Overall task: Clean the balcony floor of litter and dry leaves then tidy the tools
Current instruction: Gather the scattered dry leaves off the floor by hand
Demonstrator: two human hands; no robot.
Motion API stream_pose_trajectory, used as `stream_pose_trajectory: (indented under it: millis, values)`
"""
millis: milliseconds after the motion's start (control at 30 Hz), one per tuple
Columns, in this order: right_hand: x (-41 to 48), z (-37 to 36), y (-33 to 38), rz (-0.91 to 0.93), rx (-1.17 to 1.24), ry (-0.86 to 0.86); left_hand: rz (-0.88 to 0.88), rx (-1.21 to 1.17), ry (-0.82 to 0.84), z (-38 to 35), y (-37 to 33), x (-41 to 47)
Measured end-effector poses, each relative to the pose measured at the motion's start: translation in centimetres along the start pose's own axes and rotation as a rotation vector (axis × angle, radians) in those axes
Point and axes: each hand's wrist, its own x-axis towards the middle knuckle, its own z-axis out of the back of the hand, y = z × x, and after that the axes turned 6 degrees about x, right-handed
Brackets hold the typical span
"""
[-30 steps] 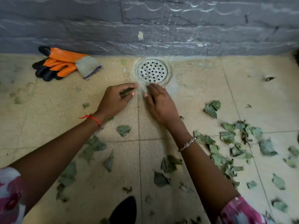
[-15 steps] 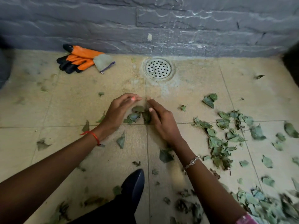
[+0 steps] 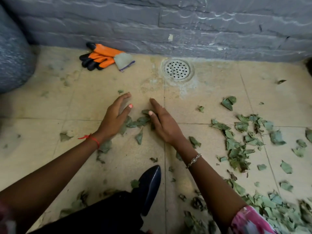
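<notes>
Left hand (image 3: 116,119): grip open, fingers straight, thumb spread, palm turned inward, low over the floor (image 3: 94,105). Right hand (image 3: 166,126): grip open too, fingers straight, thumb tip touching the small leaf clump (image 3: 138,121) that lies between your palms. Both forearms reach forward. A bigger leaf scatter (image 3: 239,146) lies to your right. The orange gloves (image 3: 104,56) lie by the wall (image 3: 185,22), left of the drain (image 3: 177,70).

Beige tiled floor (image 3: 94,105) carries scattered dry leaves (image 3: 236,149), orange gloves (image 3: 104,56), a drain (image 3: 177,70).
</notes>
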Motion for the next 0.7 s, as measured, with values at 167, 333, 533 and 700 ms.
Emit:
stream_pose_trajectory:
  millis: [167, 333, 533, 700]
  values:
    - [0.8, -1.4, -0.2, 0.092, -0.285, 0.010, -0.005, 0.245, -0.037, 1.5, 1.6, 2.0]
    - [0.5, -0.8, 0.5, 0.064, -0.173, -0.032, -0.039, 0.376, 0.063, 0.9, 2.2, 2.8]
    - [0.2, -0.6, 0.7, -0.024, -0.033, -0.085, -0.153, 0.331, 0.162, -2.7, -0.3, 0.7]
    - [-0.6, -0.6, 0.9, -0.102, 0.116, -0.224, -0.076, 0.082, 0.059, -5.7, -3.0, -0.1]
